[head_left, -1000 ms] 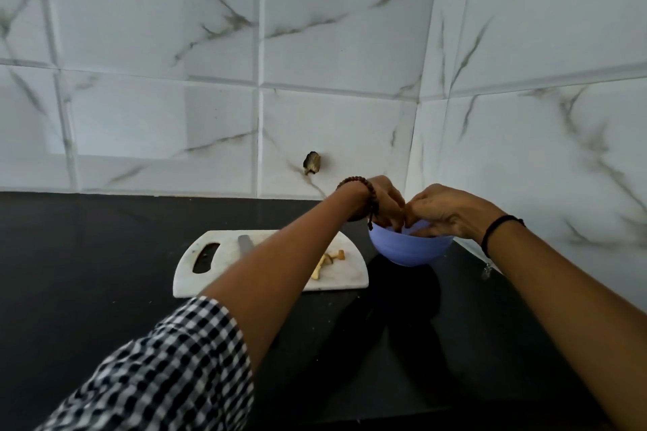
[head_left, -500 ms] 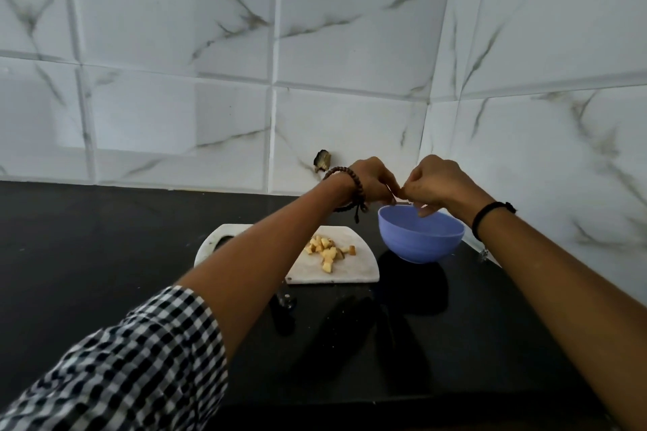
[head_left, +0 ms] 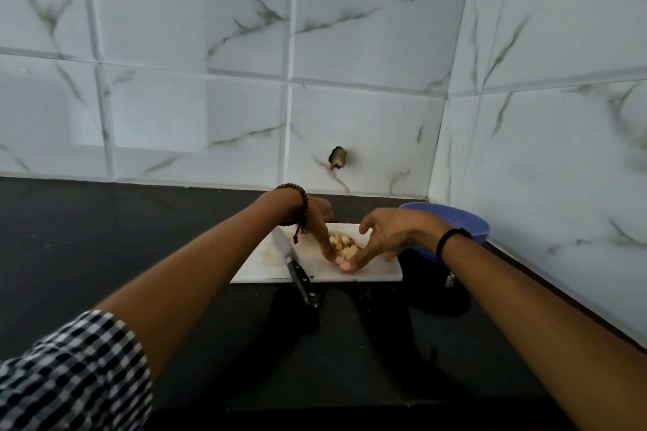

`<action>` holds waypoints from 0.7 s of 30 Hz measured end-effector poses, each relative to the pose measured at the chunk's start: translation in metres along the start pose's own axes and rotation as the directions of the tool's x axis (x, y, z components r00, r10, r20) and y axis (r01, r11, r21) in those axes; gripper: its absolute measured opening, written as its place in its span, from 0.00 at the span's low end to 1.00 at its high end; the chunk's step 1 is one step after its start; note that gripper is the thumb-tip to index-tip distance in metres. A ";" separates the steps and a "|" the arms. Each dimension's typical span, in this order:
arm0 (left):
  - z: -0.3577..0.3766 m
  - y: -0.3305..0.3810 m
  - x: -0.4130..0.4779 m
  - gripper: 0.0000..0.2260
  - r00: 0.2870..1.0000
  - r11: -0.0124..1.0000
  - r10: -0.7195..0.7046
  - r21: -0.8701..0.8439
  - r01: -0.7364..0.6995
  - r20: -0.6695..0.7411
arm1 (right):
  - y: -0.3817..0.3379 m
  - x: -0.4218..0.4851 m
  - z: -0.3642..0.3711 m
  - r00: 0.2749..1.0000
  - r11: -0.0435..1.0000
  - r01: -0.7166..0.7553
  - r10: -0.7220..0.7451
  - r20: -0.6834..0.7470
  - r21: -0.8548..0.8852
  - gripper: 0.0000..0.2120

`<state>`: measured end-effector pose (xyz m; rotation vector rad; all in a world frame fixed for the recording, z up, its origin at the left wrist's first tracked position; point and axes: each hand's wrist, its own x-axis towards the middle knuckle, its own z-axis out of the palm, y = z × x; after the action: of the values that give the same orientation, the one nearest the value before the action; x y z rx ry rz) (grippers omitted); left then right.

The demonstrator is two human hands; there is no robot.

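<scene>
You are working on the glossy black stone surface (head_left: 122, 255), towards its far right corner, where the white marble-veined tile walls (head_left: 367, 45) meet. On it lies the white rectangular plastic cutting board (head_left: 261, 261), long edge towards you. Just right of the board, close against the right-hand wall, stands the round blue plastic bowl (head_left: 465, 224). Your right forearm crosses in front of the bowl, so you cannot see what is inside it. The steel kitchen knife with the black handle (head_left: 296, 268) lies slantwise on the left part of the board, blade pointing far and handle overhanging the near edge onto the surface. Neither hand touches it. Your left hand (head_left: 320, 220), the one with the brown bead bracelet, stands at the left of the pile, and your right hand (head_left: 388, 234), with the black wristband, meets it from the right. The fingers (head_left: 350, 264) of both are loosely spread and only lightly curved, with the tips touching at the near side, so they pen the food in without gripping it. Between them, in the middle of the board, sits the small heap of pale yellow diced pieces (head_left: 345, 245). You appear to be at the gathering step: the cubes are corralled and nothing is lifted yet. The next move calls for drawing your palms in under the heap, raising it as one cupped load, and carrying it right over the bowl's rim before letting go. Watch the far side of the cup, which looks open, because loose cubes could slip out there.
</scene>
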<state>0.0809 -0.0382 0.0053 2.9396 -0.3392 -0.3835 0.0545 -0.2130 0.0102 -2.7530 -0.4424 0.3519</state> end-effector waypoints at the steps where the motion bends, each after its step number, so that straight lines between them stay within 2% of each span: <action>1: 0.002 0.000 0.001 0.29 1.000 1.000 -0.010 -0.002 0.010 0.019 | 0.001 0.004 0.002 1.000 1.000 -0.004 0.004 0.014 0.007 0.46; 4: 0.006 0.003 0.003 0.34 0.999 0.994 0.006 -0.109 -0.002 0.037 | 0.004 0.011 0.003 0.999 0.998 0.014 -0.017 0.045 0.066 0.42; 8: 0.008 0.008 0.002 0.27 0.995 0.976 0.099 -0.192 -0.099 -0.010 | 0.005 0.010 0.003 0.998 0.990 0.052 -0.057 0.033 0.128 0.32; 10: 0.008 0.008 0.000 0.25 0.992 0.969 0.123 -0.210 -0.128 -0.037 | 0.006 0.014 0.005 0.999 0.996 0.047 -0.046 -0.014 0.074 0.32; 12: 0.010 0.006 -0.001 0.22 0.990 0.958 0.129 -0.252 -0.140 -0.060 | 0.007 0.021 0.008 0.997 0.997 0.044 -0.039 -0.073 0.067 0.26; 14: 0.013 0.005 -0.003 0.20 0.987 0.943 0.125 -0.297 -0.148 -0.098 | 0.006 0.023 0.013 0.993 0.986 0.065 -0.048 -0.109 0.155 0.18; 17: 0.014 0.004 -0.007 0.19 0.988 0.911 0.094 -0.390 -0.137 -0.126 | 0.002 0.020 0.019 0.994 0.930 0.052 -0.011 -0.113 0.363 0.13; 21: 0.001 0.012 -0.011 0.15 0.990 0.852 0.027 -0.515 -0.096 -0.140 | 0.003 0.020 0.015 0.997 0.743 -0.001 0.053 -0.058 0.669 0.12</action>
<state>0.0675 -0.0474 0.0089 2.3966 -0.2606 -0.2288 0.0689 -0.2045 -0.0079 -2.0503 -0.1950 0.3329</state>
